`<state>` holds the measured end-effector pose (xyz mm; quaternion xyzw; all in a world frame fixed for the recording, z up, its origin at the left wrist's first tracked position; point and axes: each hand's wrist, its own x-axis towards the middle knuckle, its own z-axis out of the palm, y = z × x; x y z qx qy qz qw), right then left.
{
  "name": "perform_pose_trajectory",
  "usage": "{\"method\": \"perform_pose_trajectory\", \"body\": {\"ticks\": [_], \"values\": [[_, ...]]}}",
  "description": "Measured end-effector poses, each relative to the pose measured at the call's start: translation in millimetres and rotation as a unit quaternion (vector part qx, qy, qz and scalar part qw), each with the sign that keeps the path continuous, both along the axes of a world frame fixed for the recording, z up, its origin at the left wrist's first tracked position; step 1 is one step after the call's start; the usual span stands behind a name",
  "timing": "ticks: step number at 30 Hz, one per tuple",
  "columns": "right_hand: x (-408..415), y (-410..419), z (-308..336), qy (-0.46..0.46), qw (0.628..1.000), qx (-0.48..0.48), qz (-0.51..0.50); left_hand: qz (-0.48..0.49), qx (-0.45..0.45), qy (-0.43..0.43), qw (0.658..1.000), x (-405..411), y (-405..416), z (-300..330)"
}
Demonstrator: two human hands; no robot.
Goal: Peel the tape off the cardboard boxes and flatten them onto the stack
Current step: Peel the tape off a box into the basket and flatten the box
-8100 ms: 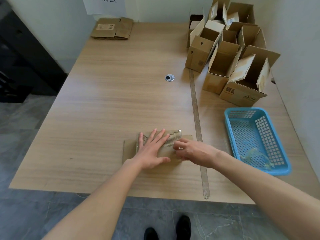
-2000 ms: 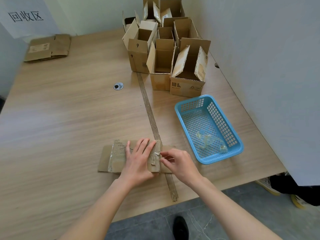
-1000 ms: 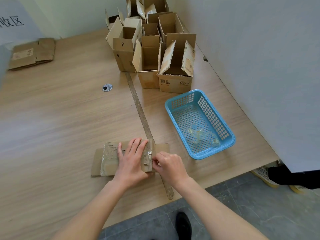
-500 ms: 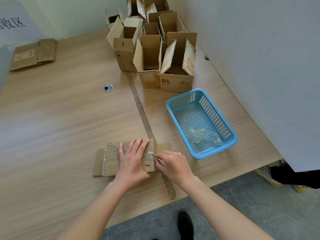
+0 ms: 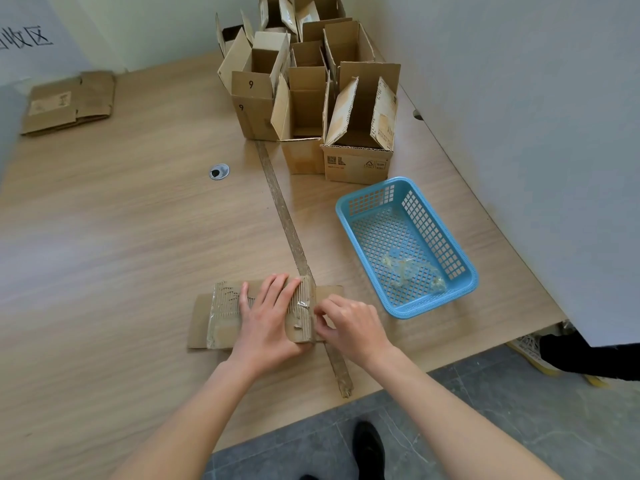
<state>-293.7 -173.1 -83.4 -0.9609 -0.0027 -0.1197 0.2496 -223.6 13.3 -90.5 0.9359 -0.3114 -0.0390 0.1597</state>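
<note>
1. A wooden table [image 5: 121,237] is set in a corner of pale walls, with grey tiled floor seen below its near edge; a long strip of old tape [image 5: 284,216] is stuck along the tabletop.
2. The flattened box [image 5: 221,317] lies near the front edge, just left of that strip, its torn face showing bare corrugation.
3. It is pressed flat by the left hand [image 5: 270,320], fingers straight and spread on the cardboard.
4. The right hand [image 5: 349,323] is curled at the box's right end, with the fingertips [image 5: 320,311] pinched at what looks like a shred of clear tape [image 5: 303,306]; the grip itself is too small to be made out surely.
5. The cardboard is judged light and stiff across its flutes, yet easily torn on its paper skin, so it is best held down close beside the peel line.
6. The tape is judged thin, sticky and apt to shred; it is best taken at a lifted edge and drawn low along the surface.
7. The blue basket [image 5: 460,271], to the right of the box, holds a few crumpled bits of clear tape [image 5: 405,268].
8. The open boxes [image 5: 304,109] are clustered at the far right corner, flaps up; what can be seen of their insides looks empty.
9. The stack [image 5: 69,102] of flattened boxes lies at the far left, well apart from the hands.
</note>
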Motion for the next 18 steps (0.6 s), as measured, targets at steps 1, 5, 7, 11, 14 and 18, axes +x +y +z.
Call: {"method": "perform_pose_trajectory", "body": {"ticks": [1,5,7,11,14,18], "values": [[-2,-3,-1,0.009,1.0,0.01,-0.002,0.001,0.001,-0.001,1.0,0,0,0],[-9,-11,-6,0.061,0.997,0.036,0.01,0.003,-0.005,-0.008,1.0,-1,1,-3],[-8,-8,-6,0.058,0.998,0.032,0.014,0.005,-0.004,-0.01,1.0,-1,2,-3],[-2,2,-4,0.027,0.999,0.029,0.008,0.004,0.001,-0.005,1.0,0,0,-1],[-1,4,-3,0.005,1.0,0.007,0.009,0.005,0.004,-0.005,1.0,-1,-1,0],[5,4,0,-0.028,0.999,-0.009,0.034,0.002,0.003,-0.002,1.0,0,1,0]]}}
